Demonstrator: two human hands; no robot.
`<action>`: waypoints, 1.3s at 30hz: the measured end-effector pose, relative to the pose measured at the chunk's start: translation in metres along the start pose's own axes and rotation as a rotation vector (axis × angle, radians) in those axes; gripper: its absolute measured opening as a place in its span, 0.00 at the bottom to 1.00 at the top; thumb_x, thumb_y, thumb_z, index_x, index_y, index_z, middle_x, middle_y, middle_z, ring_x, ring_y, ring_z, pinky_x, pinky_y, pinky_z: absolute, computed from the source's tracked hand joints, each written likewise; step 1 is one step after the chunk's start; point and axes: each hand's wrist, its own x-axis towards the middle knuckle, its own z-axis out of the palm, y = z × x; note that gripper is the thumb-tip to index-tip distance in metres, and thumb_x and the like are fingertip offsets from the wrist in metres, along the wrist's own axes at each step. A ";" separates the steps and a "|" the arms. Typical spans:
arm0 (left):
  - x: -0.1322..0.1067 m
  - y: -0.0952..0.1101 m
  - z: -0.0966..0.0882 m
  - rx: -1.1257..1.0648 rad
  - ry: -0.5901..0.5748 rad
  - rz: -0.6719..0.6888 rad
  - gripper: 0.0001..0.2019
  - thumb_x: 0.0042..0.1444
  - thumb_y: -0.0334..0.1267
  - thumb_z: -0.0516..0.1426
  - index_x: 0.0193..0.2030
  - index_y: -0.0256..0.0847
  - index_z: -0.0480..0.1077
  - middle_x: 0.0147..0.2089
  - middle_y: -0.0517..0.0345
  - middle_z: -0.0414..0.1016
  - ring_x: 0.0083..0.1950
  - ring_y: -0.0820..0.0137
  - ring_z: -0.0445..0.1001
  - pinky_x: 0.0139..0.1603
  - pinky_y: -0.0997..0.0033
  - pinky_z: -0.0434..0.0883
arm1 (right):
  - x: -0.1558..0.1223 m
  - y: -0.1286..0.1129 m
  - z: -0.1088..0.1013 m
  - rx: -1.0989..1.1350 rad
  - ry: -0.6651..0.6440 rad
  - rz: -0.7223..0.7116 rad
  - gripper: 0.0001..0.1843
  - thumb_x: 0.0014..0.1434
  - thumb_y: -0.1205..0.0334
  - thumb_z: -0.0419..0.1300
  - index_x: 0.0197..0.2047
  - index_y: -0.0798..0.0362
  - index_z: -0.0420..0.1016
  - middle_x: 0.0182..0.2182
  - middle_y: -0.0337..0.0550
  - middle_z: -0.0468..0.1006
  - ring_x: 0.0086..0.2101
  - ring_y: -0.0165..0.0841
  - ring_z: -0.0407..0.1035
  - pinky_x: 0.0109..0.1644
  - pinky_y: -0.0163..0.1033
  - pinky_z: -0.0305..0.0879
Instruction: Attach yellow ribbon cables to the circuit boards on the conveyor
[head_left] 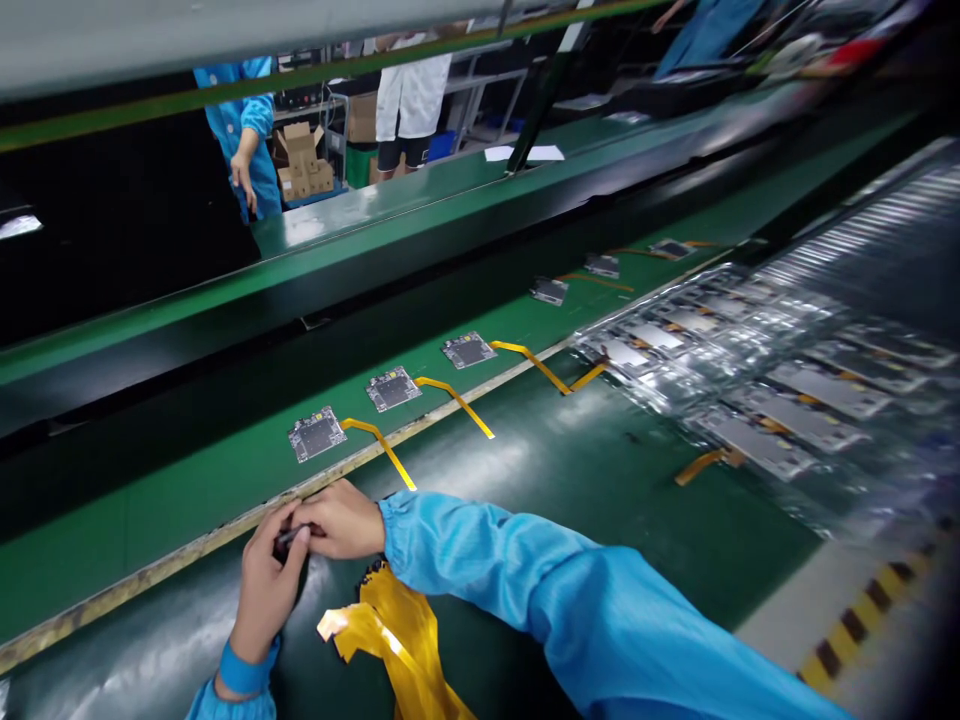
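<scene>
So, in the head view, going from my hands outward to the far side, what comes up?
Left hand and right hand, both pinching a small dark part → nearest circuit board on the green belt → far green bench → cardboard boxes.

Your left hand (266, 590) and right hand (341, 520) meet on the table (600, 480), with a small part (289, 540) pinched between both grips. A heap of ribbon strips (397, 640) lies at 5 o'clock from them. At 12 o'clock the conveyor belt (225, 480) runs behind the table, carrying a row of circuit boards (393, 388) off towards 1 o'clock, their ribbons trailing onto the table. Trays of boards (750, 400) lie at 2 o'clock.
</scene>
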 end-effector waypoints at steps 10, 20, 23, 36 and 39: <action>-0.001 -0.003 0.000 -0.005 -0.005 -0.024 0.23 0.64 0.58 0.61 0.53 0.41 0.81 0.51 0.44 0.85 0.51 0.54 0.84 0.56 0.53 0.80 | 0.001 -0.002 -0.004 -0.030 -0.012 -0.003 0.07 0.67 0.57 0.65 0.42 0.49 0.84 0.35 0.37 0.87 0.36 0.34 0.79 0.34 0.38 0.58; 0.000 -0.001 0.001 -0.017 0.005 -0.019 0.24 0.63 0.58 0.61 0.52 0.40 0.82 0.51 0.44 0.86 0.51 0.54 0.84 0.55 0.54 0.81 | 0.002 0.002 0.001 -0.029 -0.020 -0.003 0.07 0.66 0.57 0.65 0.42 0.49 0.84 0.34 0.37 0.87 0.36 0.34 0.79 0.34 0.38 0.58; 0.001 -0.002 0.001 -0.015 0.017 -0.015 0.25 0.62 0.60 0.61 0.51 0.40 0.82 0.51 0.44 0.86 0.51 0.54 0.85 0.54 0.54 0.82 | 0.003 0.003 0.002 -0.018 -0.016 -0.009 0.07 0.67 0.57 0.65 0.42 0.49 0.83 0.34 0.36 0.87 0.37 0.34 0.79 0.35 0.38 0.59; 0.000 -0.004 0.003 -0.018 0.017 -0.021 0.24 0.63 0.59 0.61 0.52 0.40 0.82 0.52 0.43 0.85 0.52 0.54 0.85 0.54 0.54 0.82 | 0.001 0.002 -0.001 -0.035 -0.030 -0.014 0.06 0.66 0.58 0.66 0.41 0.49 0.83 0.36 0.39 0.87 0.36 0.34 0.79 0.35 0.37 0.59; -0.001 -0.003 0.003 -0.024 0.004 -0.025 0.23 0.63 0.57 0.61 0.52 0.40 0.81 0.52 0.44 0.85 0.52 0.54 0.85 0.54 0.54 0.82 | 0.000 0.001 0.000 -0.034 -0.022 -0.010 0.05 0.65 0.59 0.66 0.39 0.50 0.83 0.34 0.38 0.87 0.35 0.34 0.78 0.34 0.38 0.57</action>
